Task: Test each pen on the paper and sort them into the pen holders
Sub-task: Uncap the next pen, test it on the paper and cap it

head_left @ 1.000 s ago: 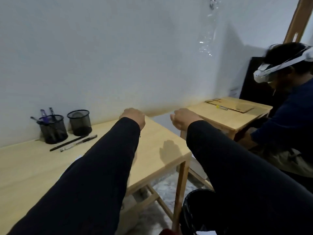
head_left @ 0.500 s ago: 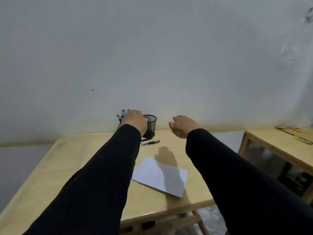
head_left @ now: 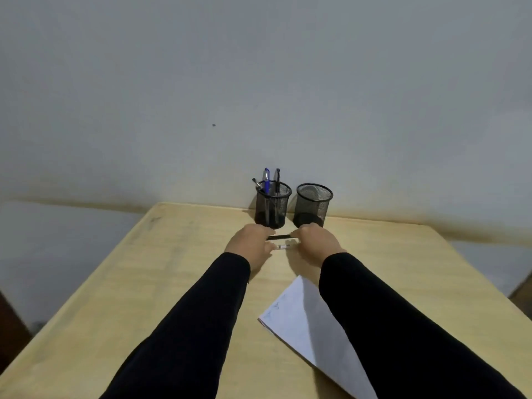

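Head view. Table (head_left: 172,283), wood. Two black mesh pen holders at the far edge: left holder (head_left: 273,205) contains pens; right holder (head_left: 313,205). Black pen (head_left: 278,237) and clear pen (head_left: 283,246) lie between both hands. Left hand (head_left: 250,245) and right hand (head_left: 313,243) touch the pen ends; grip cannot be told. Paper (head_left: 299,321) near the front edge.

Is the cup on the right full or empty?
Empty, it seems: the right mesh holder shows no pens, while the left holder has several.
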The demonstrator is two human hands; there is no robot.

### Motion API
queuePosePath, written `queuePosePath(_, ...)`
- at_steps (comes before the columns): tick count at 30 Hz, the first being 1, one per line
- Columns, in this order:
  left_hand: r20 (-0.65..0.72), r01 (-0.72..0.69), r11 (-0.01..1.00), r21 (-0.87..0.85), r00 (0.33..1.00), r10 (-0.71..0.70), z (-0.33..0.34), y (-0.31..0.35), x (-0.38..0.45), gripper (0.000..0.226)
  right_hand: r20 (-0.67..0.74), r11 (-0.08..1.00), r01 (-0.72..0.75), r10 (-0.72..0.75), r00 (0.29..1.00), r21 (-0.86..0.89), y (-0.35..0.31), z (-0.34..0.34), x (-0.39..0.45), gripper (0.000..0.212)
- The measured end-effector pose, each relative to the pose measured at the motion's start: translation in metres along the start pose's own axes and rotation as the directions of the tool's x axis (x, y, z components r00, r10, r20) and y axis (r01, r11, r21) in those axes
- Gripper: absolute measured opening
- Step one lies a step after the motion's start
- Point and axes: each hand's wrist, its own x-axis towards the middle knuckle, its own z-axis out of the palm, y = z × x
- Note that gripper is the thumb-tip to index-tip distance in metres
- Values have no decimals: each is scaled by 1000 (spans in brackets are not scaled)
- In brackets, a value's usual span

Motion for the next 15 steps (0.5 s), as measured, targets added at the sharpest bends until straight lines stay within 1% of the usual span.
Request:
queuePosePath(2, 7, 5, 999, -34, 1000, -5, 16, 3, 5, 36, -57, 1000, 20, -19, 998, 19, 9, 12, 3, 27)
queuePosePath(5, -8, -6, 1000, -10, 1000, 6, 38, 2, 16, 30, -117, 999, 45, -43, 992, 10, 21, 25, 7, 30)
queuePosePath(9, -83, -10, 1000, -23, 997, 8, 53, -3, 26, 18, -162, 994, 102, -96, 982, 26, 24, 26, 6, 27)
queuePosePath(11, -142, -15, 998, -63, 990, 6, 52, -3, 27, 16, -164, 990, 140, -132, 978, 34, 25, 22, 4, 26)
queuePosePath(13, -241, -8, 983, -183, 970, -37, 46, -1, 27, 28, -174, 984, 159, -144, 974, 76, 27, 16, 4, 26)
queuePosePath(14, -287, 2, 955, -297, 954, -91, 42, 1, 26, 37, -202, 980, 153, -125, 971, 128, 28, 12, 5, 24)
queuePosePath(15, -307, 18, 904, -427, 937, -164, 38, 3, 25, 44, -259, 966, 145, -87, 962, 216, 28, 7, 6, 21)
